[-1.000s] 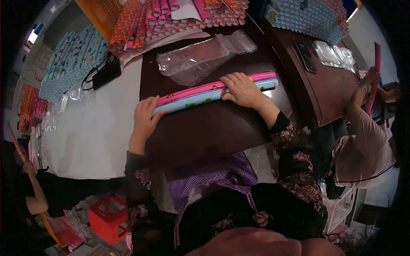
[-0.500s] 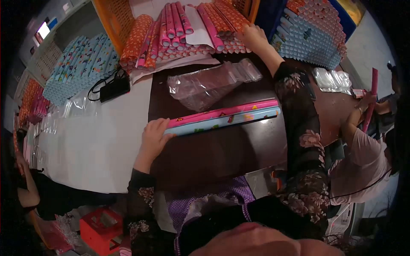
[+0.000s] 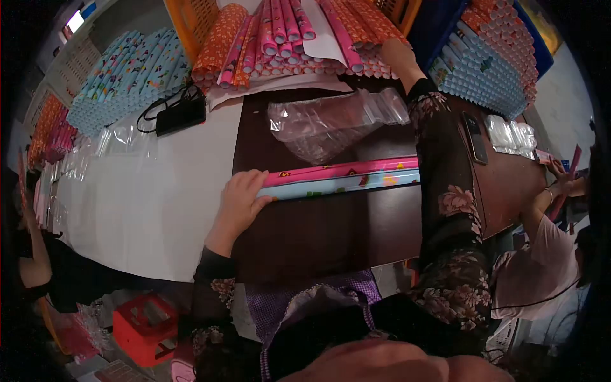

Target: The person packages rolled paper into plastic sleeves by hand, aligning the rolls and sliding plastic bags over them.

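On the dark table in front of me a pink patterned roll (image 3: 344, 170) and a light blue patterned roll (image 3: 344, 184) lie side by side. My left hand (image 3: 239, 198) is closed around their left ends, fingers above and thumb along the near side. My right arm stretches forward across their right ends and hides them. At the far pile, my right hand (image 3: 399, 57) is against the orange patterned rolls (image 3: 369, 28); its fingers blend into the pile, so their grip is unclear. Pink rolls (image 3: 289, 25) lie left of it. A clear plastic bag (image 3: 334, 124) lies between pile and table rolls.
Blue rolls (image 3: 124, 83) are stacked at left behind a black pouch (image 3: 181, 114). A blue crate (image 3: 538, 48) of rolls stands at right. A phone (image 3: 474, 137) and folded plastic bags (image 3: 511, 135) lie right of my arm. Co-workers are at both sides; a red stool (image 3: 145, 328) stands below.
The camera view has shifted, so the table things appear farther right. My right hand stays at the orange pile, and its forearm now covers the right ends of the two rolls.
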A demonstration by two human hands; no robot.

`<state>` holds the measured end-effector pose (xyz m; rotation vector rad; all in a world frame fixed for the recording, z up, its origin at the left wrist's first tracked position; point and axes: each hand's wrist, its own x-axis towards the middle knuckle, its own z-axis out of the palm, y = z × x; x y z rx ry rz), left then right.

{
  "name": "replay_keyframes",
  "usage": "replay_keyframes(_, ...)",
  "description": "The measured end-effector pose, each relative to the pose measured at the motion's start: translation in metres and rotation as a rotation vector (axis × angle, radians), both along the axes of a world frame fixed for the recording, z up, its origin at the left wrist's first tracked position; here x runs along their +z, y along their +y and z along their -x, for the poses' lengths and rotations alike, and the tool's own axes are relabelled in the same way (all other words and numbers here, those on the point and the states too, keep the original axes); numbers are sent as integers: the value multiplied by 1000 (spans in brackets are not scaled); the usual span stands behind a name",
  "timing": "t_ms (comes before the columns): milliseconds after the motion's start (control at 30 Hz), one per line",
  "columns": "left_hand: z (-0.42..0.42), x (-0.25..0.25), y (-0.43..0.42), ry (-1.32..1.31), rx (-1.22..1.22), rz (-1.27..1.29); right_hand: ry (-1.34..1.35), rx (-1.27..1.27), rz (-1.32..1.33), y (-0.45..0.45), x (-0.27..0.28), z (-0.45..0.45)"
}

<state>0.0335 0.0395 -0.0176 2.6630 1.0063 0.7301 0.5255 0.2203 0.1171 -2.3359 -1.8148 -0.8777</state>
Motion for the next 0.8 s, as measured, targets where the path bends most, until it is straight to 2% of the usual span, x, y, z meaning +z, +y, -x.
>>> replay_keyframes(33, 0, 0, 1, 9, 8, 0, 0, -1, 8, 2, 0, -6)
replay_keyframes(67, -1, 0, 1, 16, 14, -6, 163, -1, 92, 5, 4, -13)
replay_keyframes(133, -1, -1, 1, 12, 16, -5, 321, 0, 167, -2, 15, -14)
replay_keyframes(267, 0, -6, 0, 14, 29, -6, 1061, -102, 28, -56, 17, -6)
replay_keyframes(333, -1, -11, 2, -1, 41, -72, 1243, -125, -10, -82, 10, -7)
replay_keyframes(400, -1, -15, 4, -12, 55, -134, 1444, 58, -67, -110, -3, -15)
replay_keyframes(433, -1, -17, 5, -4, 61, -148, 1442, 58, -70, -124, -5, -15)
replay_keyframes(500, -2, -17, 6, 4, 64, -161, 1683, 83, 3, -152, -11, -17)
replay_keyframes(533, -2, -17, 5, 6, 68, -155, 1682, 82, 2, -163, -15, -19)
replay_keyframes(600, -2, -21, 9, 9, 72, -142, 1863, 106, 62, -182, -25, -20)
replay_keyframes(733, 1, -30, 12, -7, 49, -173, 2034, 69, 31, -225, -39, -15)
replay_keyframes(800, 0, -33, 13, -17, 40, -179, 2091, 205, 60, -250, -49, -17)
